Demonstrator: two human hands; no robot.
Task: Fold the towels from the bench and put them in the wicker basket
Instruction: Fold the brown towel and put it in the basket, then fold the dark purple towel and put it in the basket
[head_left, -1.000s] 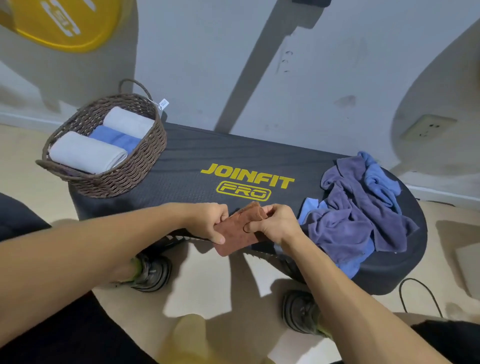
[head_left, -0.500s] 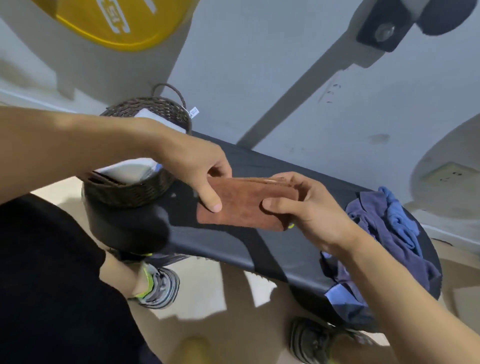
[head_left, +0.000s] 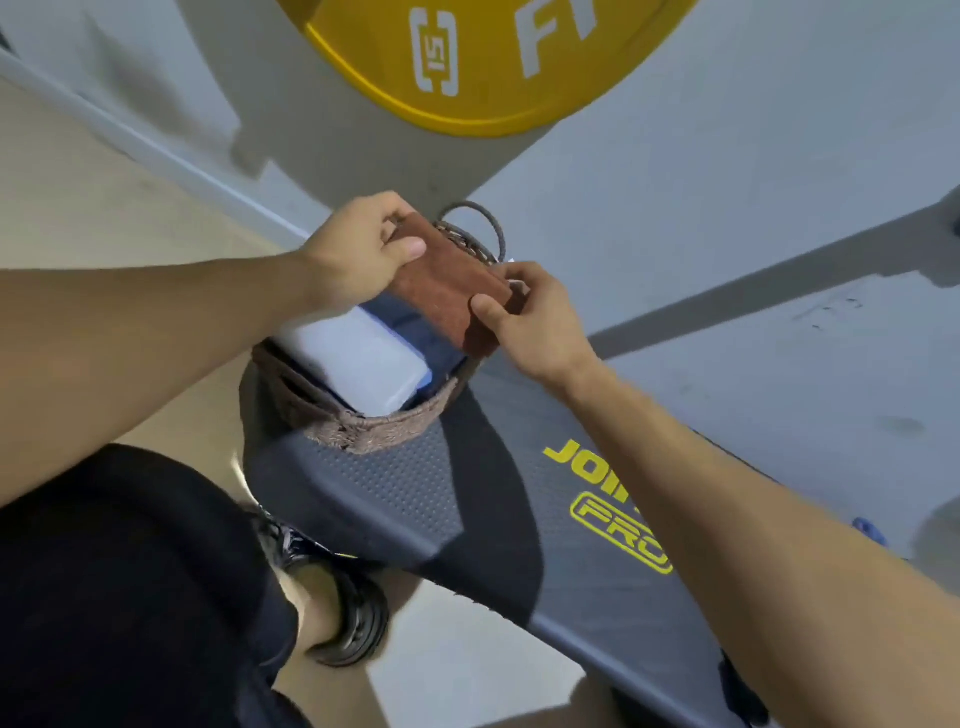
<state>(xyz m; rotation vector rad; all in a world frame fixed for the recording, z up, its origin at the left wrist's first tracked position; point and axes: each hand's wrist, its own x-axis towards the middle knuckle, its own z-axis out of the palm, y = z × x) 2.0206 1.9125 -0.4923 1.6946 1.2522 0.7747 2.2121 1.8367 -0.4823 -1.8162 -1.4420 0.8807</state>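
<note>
I hold the folded rust-brown towel (head_left: 447, 283) between both hands, just above the wicker basket (head_left: 374, 423): my left hand (head_left: 358, 249) pinches its end at ten o'clock, thumb on top, and my right hand (head_left: 530, 317) pinches the end at four o'clock, so its long axis runs ten to four across the basket's far half. The basket sits at the end of the bench (head_left: 415, 493), directly beneath the towel. A white folded towel (head_left: 363, 364) fills the near part, toward seven o'clock, with a dark blue one (head_left: 410, 322) just beyond it. The free room looks to lie at the far side, by the looped handle (head_left: 480, 223) at twelve o'clock; I judge a short drop there, clear of the rim, will seat it.
</note>
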